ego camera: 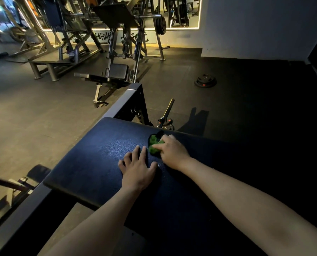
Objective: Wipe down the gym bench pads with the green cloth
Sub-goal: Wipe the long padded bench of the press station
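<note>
Wiping in progress on dark padded surface (91,159). Right hand (172,147): fingers curled over bunched green cloth (153,144), pressing it down near far edge, at 1 o'clock from left hand (137,168). Left hand: fingers straight and spread, flat on surface, holding nothing (likely bracing lean toward far edge). Cloth scrunched small, probably for firmer rub. Faint sheen at 9 o'clock from cloth, possibly dampness. Near half judged not yet wiped.

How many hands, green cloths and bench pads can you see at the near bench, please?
Hands: 2 (left hand, right hand)
Green cloth: 1
Bench pad: 1
Total: 4
</note>
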